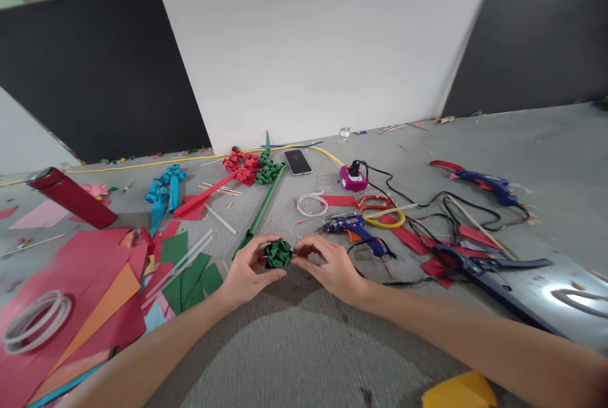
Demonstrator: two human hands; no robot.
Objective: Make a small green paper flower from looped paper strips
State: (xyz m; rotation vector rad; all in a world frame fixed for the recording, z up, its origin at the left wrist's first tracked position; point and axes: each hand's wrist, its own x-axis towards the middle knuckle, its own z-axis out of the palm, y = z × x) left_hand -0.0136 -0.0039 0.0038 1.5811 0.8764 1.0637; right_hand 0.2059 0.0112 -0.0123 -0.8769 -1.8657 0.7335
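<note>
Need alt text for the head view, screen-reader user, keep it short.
Two bare hands, left hand and right hand, pinch a green folded-paper flower between them over a grey table. A blue glue gun lies just right of the hands, scissors farther right, and red and green paper sheets at left.

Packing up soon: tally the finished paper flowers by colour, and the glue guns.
Green folded paper flowers: 2, one held, one by the phone
Red folded paper flower: 1
Blue folded paper flower: 1
Blue plastic glue guns: 2
Total: 6
</note>
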